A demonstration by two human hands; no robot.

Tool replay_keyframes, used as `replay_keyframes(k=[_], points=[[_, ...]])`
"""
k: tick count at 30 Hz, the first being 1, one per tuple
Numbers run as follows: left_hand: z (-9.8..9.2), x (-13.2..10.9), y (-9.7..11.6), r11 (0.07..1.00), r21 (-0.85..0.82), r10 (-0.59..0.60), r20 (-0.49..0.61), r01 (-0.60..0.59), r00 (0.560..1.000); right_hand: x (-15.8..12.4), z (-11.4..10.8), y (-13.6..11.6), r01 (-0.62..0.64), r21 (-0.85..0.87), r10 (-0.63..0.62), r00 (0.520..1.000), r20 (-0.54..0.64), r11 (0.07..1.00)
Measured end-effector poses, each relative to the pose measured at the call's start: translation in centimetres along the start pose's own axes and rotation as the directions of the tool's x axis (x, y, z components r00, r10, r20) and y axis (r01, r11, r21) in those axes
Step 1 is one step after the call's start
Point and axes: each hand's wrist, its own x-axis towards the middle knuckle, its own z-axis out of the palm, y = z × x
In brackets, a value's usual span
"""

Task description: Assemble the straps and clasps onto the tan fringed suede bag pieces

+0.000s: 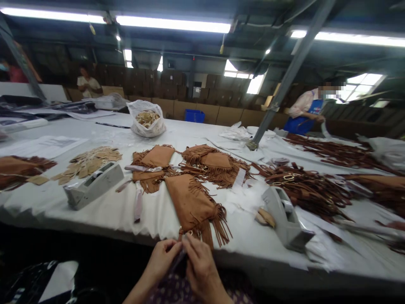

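1. Far left: brown fringed leather piece (19, 169) on the long white-covered table (107, 217).
2. Next: loose pile of flat tan pieces (95, 162); grey desktop tape dispenser (95, 185) just in front of it.
3. Farther back: translucent white plastic bag (148, 131), open at the top, tan pieces inside.
4. Left hand (162, 258): fingers narrow, pinching a thin greyish-purple piece (179, 257), mostly hidden, at the near table edge.
5. Tan-brown fringed leather pouch (188, 198): lies flat, its ringed near corner right by the fingertips; contact, cannot tell.
6. Right hand (202, 264): beside the left, fingers narrow on the same piece.
7. Behind the pouch: more brown fringed pouches (217, 160), overlapping.
8. Right: second grey tape dispenser (281, 217); heap of dark brown straps with gold-coloured metal hardware (303, 188) behind.
9. Back right: co-worker in blue apron (308, 114), standing.
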Motion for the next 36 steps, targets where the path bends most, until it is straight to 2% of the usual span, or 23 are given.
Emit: replay_keyframes(k=[1, 3, 5, 6, 8, 9, 10, 12, 14, 16, 20, 23, 27, 28, 31, 32, 33, 36], points=[[0.1, 0.1, 0.0, 0.998, -0.063, -0.004, 0.042, 0.006, 0.999, -0.1, 0.0, -0.7, 0.045, 0.045, -0.045, 0.999, 0.002, 0.998], [0.5, 0.4, 0.3, 0.988, -0.151, -0.012, 0.122, 0.030, 0.992, 0.3, -0.1, -1.4, 0.039, 0.105, -0.034, 0.998, -0.050, 0.994], [0.8, 0.6, 0.7, 0.988, -0.152, -0.004, 0.174, 0.031, 0.985, 1.1, -0.3, -1.2, -0.019, 0.150, 0.034, 0.994, -0.103, 0.989], [0.8, 0.7, 1.0, 0.995, -0.100, 0.022, 0.182, -0.004, 0.983, 1.6, -0.6, -1.0, -0.050, 0.181, 0.069, 0.992, -0.105, 0.982], [0.5, 1.0, 1.6, 0.976, 0.101, 0.178, 0.121, -0.191, 0.977, 2.2, -1.4, -0.5, -0.155, 0.264, 0.182, 0.980, -0.079, 0.952], [0.3, 1.3, 1.8, 0.916, 0.239, 0.309, 0.087, -0.321, 0.947, 2.4, -1.8, -0.3, -0.231, 0.314, 0.264, 0.962, -0.067, 0.921], [0.0, 1.6, 1.8, 0.811, 0.374, 0.454, 0.086, -0.451, 0.887, 2.5, -2.1, -0.1, -0.309, 0.365, 0.353, 0.934, -0.059, 0.878], [-0.3, 2.6, 1.4, 0.527, 0.552, 0.674, 0.190, -0.646, 0.714, 2.6, -2.7, 0.1, -0.405, 0.452, 0.477, 0.877, -0.052, 0.795], [-0.1, 3.9, 0.4, 0.288, 0.590, 0.741, 0.362, -0.754, 0.566, 2.5, -2.9, 0.3, -0.423, 0.504, 0.513, 0.857, -0.047, 0.753], [0.6, 5.2, -1.0, 0.170, 0.563, 0.757, 0.451, -0.809, 0.473, 2.4, -2.9, 0.5, -0.422, 0.520, 0.522, 0.851, -0.055, 0.743], [2.3, 7.4, -3.3, 0.111, 0.502, 0.804, 0.461, -0.858, 0.374, 2.0, -3.2, 1.1, -0.490, 0.506, 0.589, 0.807, -0.044, 0.710], [2.6, 8.1, -4.0, 0.110, 0.449, 0.794, 0.496, -0.887, 0.350, 1.9, -3.8, 1.4, -0.531, 0.487, 0.611, 0.792, -0.005, 0.693], [1.9, 8.3, -4.0, 0.200, 0.474, 0.750, 0.490, -0.858, 0.446, 1.9, -4.5, 1.5, -0.539, 0.498, 0.609, 0.793, 0.028, 0.679], [1.6, 8.4, -4.0, 0.190, 0.487, 0.761, 0.476, -0.853, 0.441, 2.0, -4.6, 1.5, -0.540, 0.503, 0.612, 0.790, 0.028, 0.675], [1.1, 8.3, -4.1, 0.085, 0.476, 0.802, 0.488, -0.875, 0.344, 2.2, -4.5, 1.6, -0.518, 0.513, 0.590, 0.807, 0.028, 0.685], [1.1, 8.3, -4.2, 0.070, 0.467, 0.800, 0.501, -0.881, 0.330, 2.1, -4.3, 1.7, -0.507, 0.510, 0.575, 0.817, 0.029, 0.695], [1.1, 8.2, -4.2, 0.078, 0.467, 0.795, 0.504, -0.881, 0.338, 2.1, -4.1, 1.9, -0.498, 0.504, 0.564, 0.826, 0.028, 0.705], [1.3, 8.2, -4.1, 0.147, 0.485, 0.774, 0.486, -0.862, 0.406, 1.7, -3.3, 2.6, -0.500, 0.477, 0.559, 0.829, 0.022, 0.723]])
